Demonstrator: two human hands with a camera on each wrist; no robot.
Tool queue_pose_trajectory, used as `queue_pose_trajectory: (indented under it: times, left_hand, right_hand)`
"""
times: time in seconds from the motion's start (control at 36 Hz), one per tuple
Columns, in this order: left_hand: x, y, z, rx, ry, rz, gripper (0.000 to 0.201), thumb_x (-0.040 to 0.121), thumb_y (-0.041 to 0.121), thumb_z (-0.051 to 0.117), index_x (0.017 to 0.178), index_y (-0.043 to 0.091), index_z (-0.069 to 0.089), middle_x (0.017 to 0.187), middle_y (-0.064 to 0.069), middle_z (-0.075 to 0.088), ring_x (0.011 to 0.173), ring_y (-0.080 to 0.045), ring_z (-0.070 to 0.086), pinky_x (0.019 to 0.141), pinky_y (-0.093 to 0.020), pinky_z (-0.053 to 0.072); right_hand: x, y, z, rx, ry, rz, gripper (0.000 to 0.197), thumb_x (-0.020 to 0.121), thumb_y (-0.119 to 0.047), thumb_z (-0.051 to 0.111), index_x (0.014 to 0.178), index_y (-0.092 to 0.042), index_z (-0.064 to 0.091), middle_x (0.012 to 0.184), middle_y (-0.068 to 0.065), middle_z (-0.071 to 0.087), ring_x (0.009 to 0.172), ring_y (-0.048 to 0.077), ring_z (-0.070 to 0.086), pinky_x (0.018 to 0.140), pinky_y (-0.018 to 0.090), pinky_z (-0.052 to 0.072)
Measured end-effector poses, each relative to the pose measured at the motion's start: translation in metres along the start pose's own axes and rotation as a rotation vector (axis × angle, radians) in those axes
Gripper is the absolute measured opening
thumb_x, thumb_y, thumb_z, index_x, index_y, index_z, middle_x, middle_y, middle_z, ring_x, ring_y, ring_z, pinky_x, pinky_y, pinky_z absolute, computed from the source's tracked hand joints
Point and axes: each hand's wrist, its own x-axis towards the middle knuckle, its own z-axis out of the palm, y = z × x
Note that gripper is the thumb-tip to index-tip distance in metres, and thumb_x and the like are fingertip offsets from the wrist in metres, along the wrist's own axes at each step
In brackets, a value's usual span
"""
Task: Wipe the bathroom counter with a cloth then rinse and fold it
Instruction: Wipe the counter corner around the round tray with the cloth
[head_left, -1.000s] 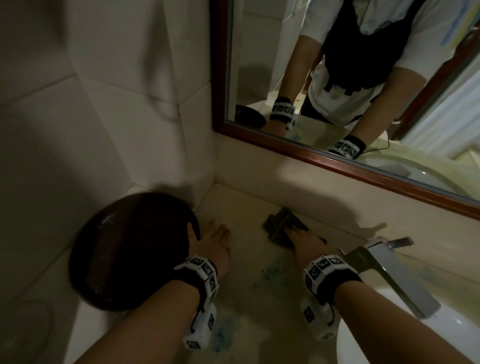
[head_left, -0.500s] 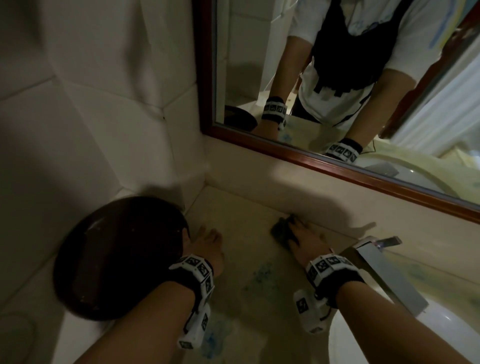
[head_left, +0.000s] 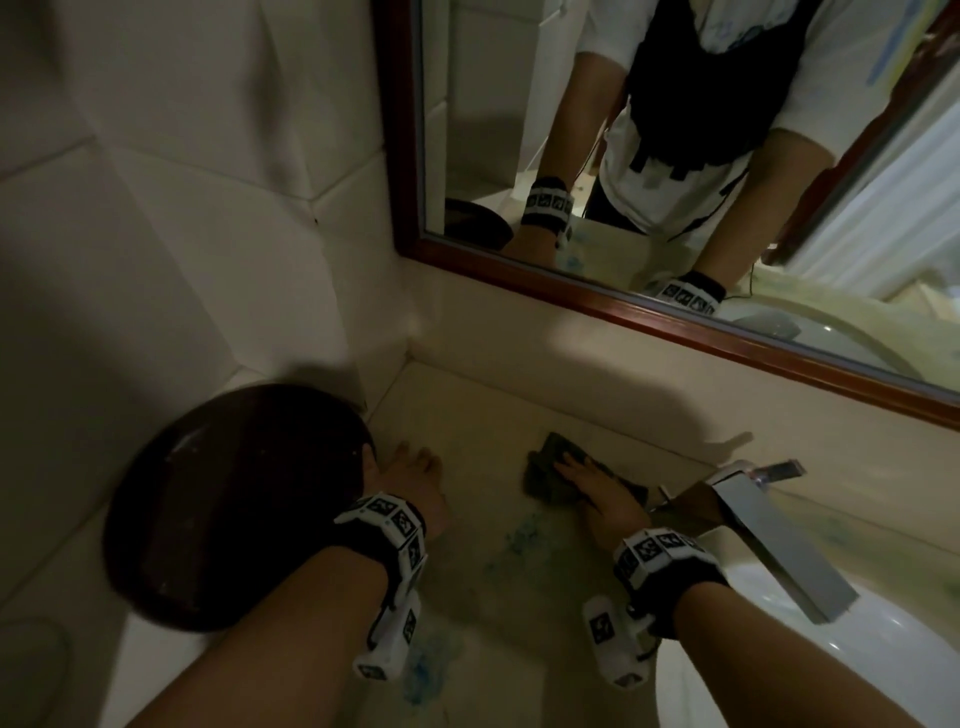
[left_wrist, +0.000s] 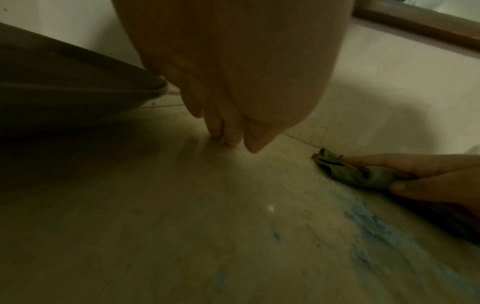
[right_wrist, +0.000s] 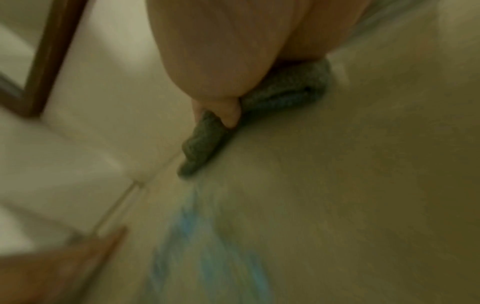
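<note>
A crumpled grey-green cloth (head_left: 543, 480) lies on the beige counter (head_left: 467, 415) near the back wall, left of the tap. My right hand (head_left: 576, 467) lies flat on top of it, fingers straight, pressing it down. In the left wrist view a finger lies along the cloth (left_wrist: 350, 174) and the thumb touches its front edge. Blue smears (head_left: 519, 540) mark the counter just in front of the cloth. My left hand (head_left: 415, 457) rests on the counter with straight fingers, holding nothing, its fingertips (left_wrist: 228, 139) touching the surface beside a dark bowl.
A dark brown round bowl (head_left: 234, 504) sits at the counter's left end against the tiled wall. A flat metal tap (head_left: 769, 535) juts over the white sink (head_left: 883, 654) at the right. A wood-framed mirror (head_left: 623, 306) hangs above the back wall.
My right hand has slid the cloth a little left and toward me, away from the back wall. My left hand has stayed put by the bowl.
</note>
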Motion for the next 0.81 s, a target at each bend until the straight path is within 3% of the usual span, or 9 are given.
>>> queue_pose_trajectory:
  times: [0.06,0.11,0.19,0.25,0.36,0.44,0.53,0.69,0.81]
  left_hand:
    - [0.0,0.0,-0.001,-0.002,-0.001,-0.002,0.063,0.095,0.041,0.027,0.152,0.023,0.007,0.16,0.005,0.001,0.147,-0.024,-0.004,0.11,-0.066,-0.003]
    - [0.0,0.001,-0.001,-0.005,0.006,-0.002,0.063,0.095,0.042,0.026,0.152,0.023,0.008,0.16,0.005,0.002,0.147,-0.024,-0.003,0.11,-0.067,-0.003]
    - [0.001,0.0,0.001,-0.013,0.011,-0.002,0.063,0.095,0.042,0.028,0.152,0.023,0.009,0.16,0.005,0.003,0.147,-0.024,-0.002,0.11,-0.067,-0.003]
    - [0.002,-0.001,0.002,-0.012,0.024,0.0,0.063,0.094,0.042,0.028,0.151,0.023,0.01,0.16,0.005,0.003,0.147,-0.023,-0.001,0.11,-0.066,-0.003]
    - [0.002,-0.003,0.004,-0.02,0.044,0.014,0.061,0.095,0.041,0.027,0.151,0.022,0.011,0.16,0.005,0.004,0.147,-0.023,0.001,0.11,-0.066,-0.002]
    - [0.003,-0.003,0.003,-0.021,0.041,0.016,0.061,0.095,0.04,0.027,0.152,0.023,0.01,0.16,0.005,0.004,0.147,-0.023,0.0,0.11,-0.066,-0.002]
    - [0.003,-0.003,0.003,-0.018,0.038,0.021,0.061,0.096,0.041,0.025,0.152,0.023,0.01,0.16,0.005,0.003,0.147,-0.023,-0.001,0.111,-0.066,-0.003]
    - [0.004,-0.003,0.003,0.011,0.026,0.029,0.062,0.096,0.045,0.024,0.152,0.023,0.008,0.16,0.004,0.002,0.147,-0.024,-0.002,0.11,-0.067,-0.002]
    - [0.005,-0.004,0.003,0.009,0.02,0.027,0.062,0.096,0.044,0.024,0.152,0.024,0.008,0.16,0.005,0.002,0.147,-0.023,-0.002,0.11,-0.067,-0.002]
  right_hand:
    - [-0.004,-0.003,-0.007,0.141,0.101,0.059,0.051,0.097,-0.001,0.037,0.143,-0.022,0.036,0.151,0.005,0.033,0.141,0.026,0.031,0.114,0.027,0.021]
    - [-0.004,-0.008,-0.015,0.246,0.243,0.207,0.046,0.1,-0.008,0.033,0.14,-0.027,0.042,0.148,0.007,0.038,0.134,0.03,0.038,0.111,0.034,0.027]
    - [-0.001,-0.016,-0.025,0.35,0.491,0.371,0.043,0.1,-0.009,0.033,0.138,-0.024,0.043,0.146,0.011,0.039,0.132,0.032,0.037,0.113,0.04,0.024]
    - [0.002,-0.017,-0.025,0.386,0.539,0.418,0.046,0.098,-0.006,0.033,0.141,-0.022,0.041,0.148,0.011,0.037,0.135,0.031,0.033,0.115,0.041,0.02]
    - [0.013,-0.005,-0.006,0.173,0.351,0.433,0.053,0.098,-0.011,0.032,0.148,-0.023,0.022,0.158,0.008,0.015,0.145,0.032,0.014,0.119,0.048,0.014]
    - [0.021,-0.001,0.01,-0.063,0.218,0.435,0.062,0.098,-0.035,0.034,0.151,-0.025,0.003,0.16,0.001,-0.003,0.147,0.027,0.0,0.119,0.048,0.007]
    - [0.028,-0.007,0.018,-0.151,0.177,0.359,0.065,0.097,-0.045,0.031,0.15,-0.03,-0.003,0.16,-0.003,-0.009,0.147,0.023,-0.004,0.118,0.048,0.006]
    - [0.027,-0.022,0.028,-0.171,0.088,0.011,0.054,0.099,-0.03,0.035,0.149,-0.035,0.015,0.16,-0.008,0.004,0.147,0.019,0.002,0.118,0.042,0.004]
    - [0.02,-0.014,0.02,0.136,0.053,-0.026,0.047,0.1,-0.012,0.037,0.139,-0.039,0.037,0.155,-0.005,0.025,0.145,0.021,0.019,0.12,0.037,0.012]
